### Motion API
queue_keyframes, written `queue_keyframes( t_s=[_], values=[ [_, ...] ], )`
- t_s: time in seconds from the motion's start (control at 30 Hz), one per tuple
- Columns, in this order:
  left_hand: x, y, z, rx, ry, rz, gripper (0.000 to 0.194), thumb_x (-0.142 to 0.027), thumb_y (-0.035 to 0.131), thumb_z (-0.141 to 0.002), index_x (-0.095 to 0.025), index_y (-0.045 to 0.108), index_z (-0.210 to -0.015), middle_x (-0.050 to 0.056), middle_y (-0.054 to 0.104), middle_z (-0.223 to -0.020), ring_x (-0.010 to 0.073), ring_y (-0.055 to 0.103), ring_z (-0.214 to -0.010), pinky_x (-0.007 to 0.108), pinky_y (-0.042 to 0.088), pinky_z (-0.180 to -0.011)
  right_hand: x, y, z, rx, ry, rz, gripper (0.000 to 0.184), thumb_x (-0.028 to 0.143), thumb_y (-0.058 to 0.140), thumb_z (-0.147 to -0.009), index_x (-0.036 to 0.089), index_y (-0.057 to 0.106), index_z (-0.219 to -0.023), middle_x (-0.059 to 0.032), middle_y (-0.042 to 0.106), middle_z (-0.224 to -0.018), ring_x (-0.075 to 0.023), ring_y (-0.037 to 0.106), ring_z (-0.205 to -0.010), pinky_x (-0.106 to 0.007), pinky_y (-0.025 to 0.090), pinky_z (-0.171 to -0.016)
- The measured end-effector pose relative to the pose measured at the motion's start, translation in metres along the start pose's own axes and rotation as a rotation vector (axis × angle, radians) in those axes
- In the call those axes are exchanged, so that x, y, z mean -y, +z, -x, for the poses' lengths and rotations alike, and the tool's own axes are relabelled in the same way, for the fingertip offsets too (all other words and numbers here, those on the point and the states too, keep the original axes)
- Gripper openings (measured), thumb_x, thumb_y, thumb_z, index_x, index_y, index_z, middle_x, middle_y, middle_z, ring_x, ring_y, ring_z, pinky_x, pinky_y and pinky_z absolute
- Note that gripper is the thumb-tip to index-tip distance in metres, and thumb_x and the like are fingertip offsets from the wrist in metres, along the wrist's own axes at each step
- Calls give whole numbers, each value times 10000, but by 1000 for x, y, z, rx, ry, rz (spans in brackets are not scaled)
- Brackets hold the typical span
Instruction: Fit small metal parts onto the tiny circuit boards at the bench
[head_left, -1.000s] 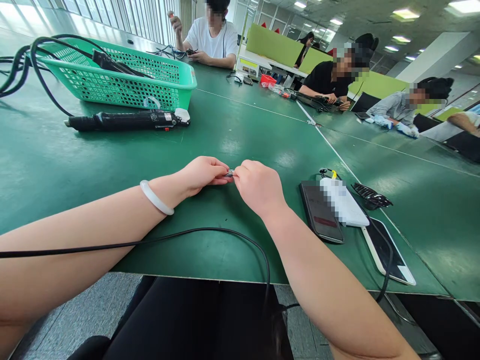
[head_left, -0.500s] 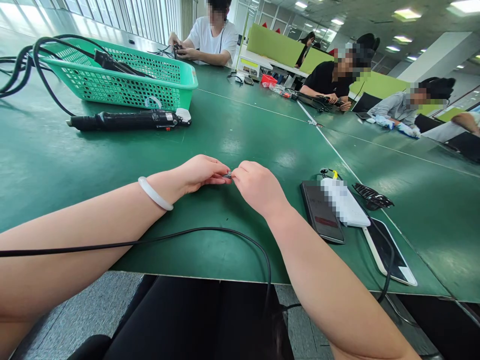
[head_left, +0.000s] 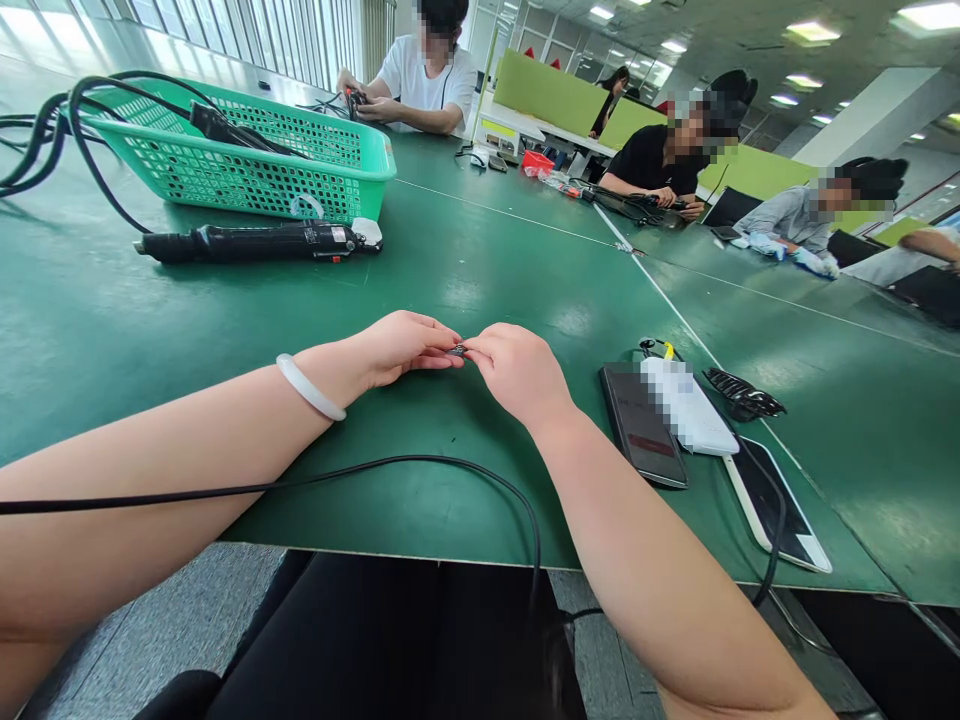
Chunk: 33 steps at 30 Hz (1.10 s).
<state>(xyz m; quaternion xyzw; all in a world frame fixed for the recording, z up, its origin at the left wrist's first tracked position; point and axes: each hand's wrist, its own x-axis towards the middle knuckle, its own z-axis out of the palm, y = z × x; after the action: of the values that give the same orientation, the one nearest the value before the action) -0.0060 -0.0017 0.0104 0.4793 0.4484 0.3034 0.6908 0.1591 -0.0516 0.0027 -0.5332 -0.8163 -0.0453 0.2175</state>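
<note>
Between my fingertips, above the green table [head_left: 420,500], is a small dark and silvery piece [head_left: 457,350], too small to name. My left hand [head_left: 405,350] pinches it from the left, the thumb and fingers hiding part of it. From the other side my right hand [head_left: 517,370] is closed, its thumb and forefinger pinched at the piece's right end. A white bangle [head_left: 309,388] circles my left wrist. Nearer to me, a thin black cable [head_left: 405,459] crosses over my left forearm and bends down past the table's front edge.
At the left stands a green mesh basket [head_left: 247,140] with black cables in it; a black electric screwdriver [head_left: 255,242] lies before it. Right of my hand are a dark phone [head_left: 646,430], a white device [head_left: 690,405], a white-edged phone [head_left: 780,505] and black glasses [head_left: 742,392]. Several people sit beyond.
My right fingertips have shifted slightly at the small piece, more of the thumb and forefinger now showing. My left hand barely moved. The person in white lowered a raised hand to the table.
</note>
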Motion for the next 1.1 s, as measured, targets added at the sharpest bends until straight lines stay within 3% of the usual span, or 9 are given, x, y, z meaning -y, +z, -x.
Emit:
queue_keyframes(
  t_s=[0.7,0.9,1.1],
  values=[
    [-3,3,2,0,-23,3,34,-72,707,-687,-92,685,-705,111,718,-864,141,690,-781,252,536,-862,1,-1,-1,18,32,37,280,205,442,-916,191,721,-939,-60,668,-890,-164,567,-833,-282,403,-695],
    [-1,1,0,11,-19,10,41,-63,648,-742,-82,681,-755,117,719,-868,135,693,-776,226,544,-829,0,-1,0,3,80,-61,253,192,490,-885,210,707,-1014,-46,677,-916,-161,586,-843,-278,429,-711],
    [0,1,0,24,-14,12,84,-51,699,-702,-90,674,-773,108,723,-829,148,699,-773,293,535,-900,-4,-1,-1,40,149,-116,238,215,555,-848,208,707,-1031,-43,672,-875,-154,574,-788,-278,430,-697]
  ],
)
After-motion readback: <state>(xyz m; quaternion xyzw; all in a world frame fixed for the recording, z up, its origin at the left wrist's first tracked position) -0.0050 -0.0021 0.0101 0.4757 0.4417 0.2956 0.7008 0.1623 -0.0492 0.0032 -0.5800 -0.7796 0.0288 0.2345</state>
